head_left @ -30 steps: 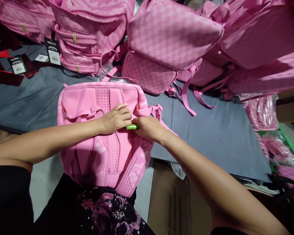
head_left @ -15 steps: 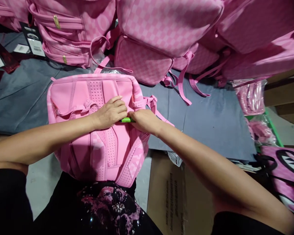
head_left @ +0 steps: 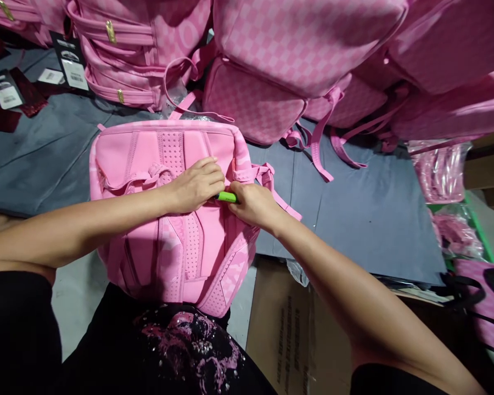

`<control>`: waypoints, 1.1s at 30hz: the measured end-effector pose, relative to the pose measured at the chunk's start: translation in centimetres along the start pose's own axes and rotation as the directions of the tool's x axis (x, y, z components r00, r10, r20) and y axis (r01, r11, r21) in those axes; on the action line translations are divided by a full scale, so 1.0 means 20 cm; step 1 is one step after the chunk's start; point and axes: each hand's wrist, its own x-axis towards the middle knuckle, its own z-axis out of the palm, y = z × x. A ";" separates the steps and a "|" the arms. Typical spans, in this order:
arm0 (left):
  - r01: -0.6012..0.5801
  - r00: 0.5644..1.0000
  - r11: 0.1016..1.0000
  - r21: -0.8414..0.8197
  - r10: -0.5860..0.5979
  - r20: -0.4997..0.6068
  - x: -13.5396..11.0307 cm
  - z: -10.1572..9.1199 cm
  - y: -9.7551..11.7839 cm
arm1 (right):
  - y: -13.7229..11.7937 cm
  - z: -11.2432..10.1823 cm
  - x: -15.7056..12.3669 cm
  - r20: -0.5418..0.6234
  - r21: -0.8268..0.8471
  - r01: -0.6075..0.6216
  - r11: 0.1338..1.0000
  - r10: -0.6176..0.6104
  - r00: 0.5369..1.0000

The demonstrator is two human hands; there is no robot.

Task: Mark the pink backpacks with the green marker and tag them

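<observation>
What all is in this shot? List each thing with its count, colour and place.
padded fabric backpack: one, pink, back panel up on the table in front of the person
small pen-like tool: one, bright green, between the two hands on the backpack
piled checkered backpacks: several, pink, along the far side
hang tags: at least three, black with white labels, far left
table cover: one, grey, under the backpacks
cardboard box: one, brown, below the table edge
clear plastic bags: about two, pink contents, right side
left hand: one, bare, resting on the padded backpack
right hand: one, bare, gripping the green tool
</observation>
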 end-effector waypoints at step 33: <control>0.531 0.826 0.845 -0.071 -0.534 -0.181 0.03 -0.18 -0.24 | 0.07 0.04 0.08 -0.036 -0.451 0.333 0.828 -0.390 0.920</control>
